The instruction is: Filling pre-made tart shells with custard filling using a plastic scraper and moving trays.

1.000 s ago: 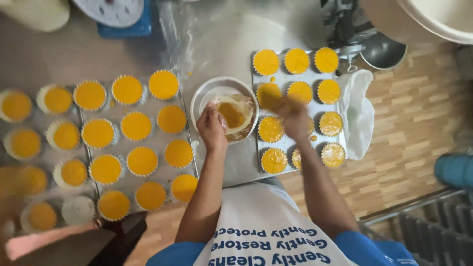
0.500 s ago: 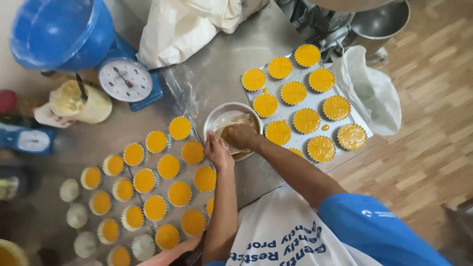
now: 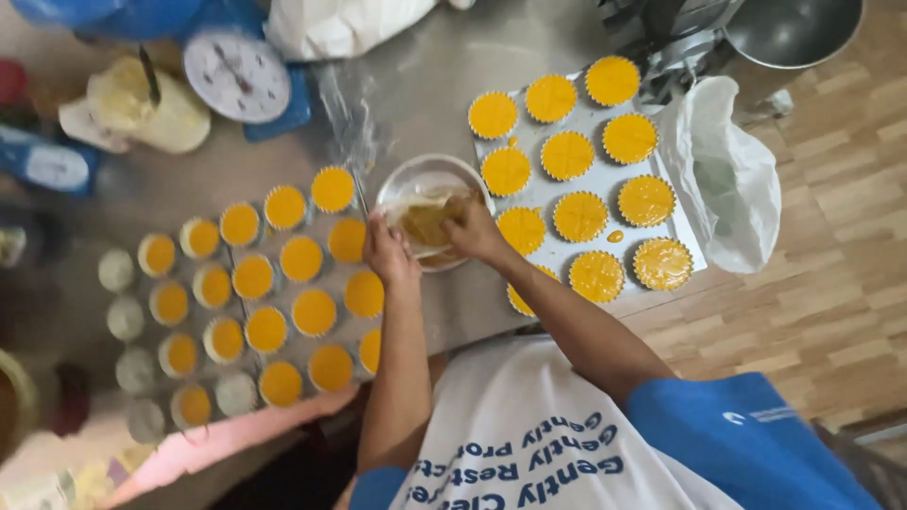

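Shifting since the earlier frame: camera view only. Left hand is gripping the batter bowl rim on the counter; right hand is scraping inside, grip unclear. Risk: batter is dripping onto filled cups, bowl tipping.

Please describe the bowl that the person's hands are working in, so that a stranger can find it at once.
On the steel table, two groups of orange-filled cups lie left and right. Between them sits the round pale bowl, holding yellow batter; the left hand grips its rim.

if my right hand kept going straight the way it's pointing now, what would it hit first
Most likely the batter inside the metal bowl: your right hand already reaches in over its rim, pointing toward the left hand on the bowl's near edge. Depth inside the bowl is unclear.
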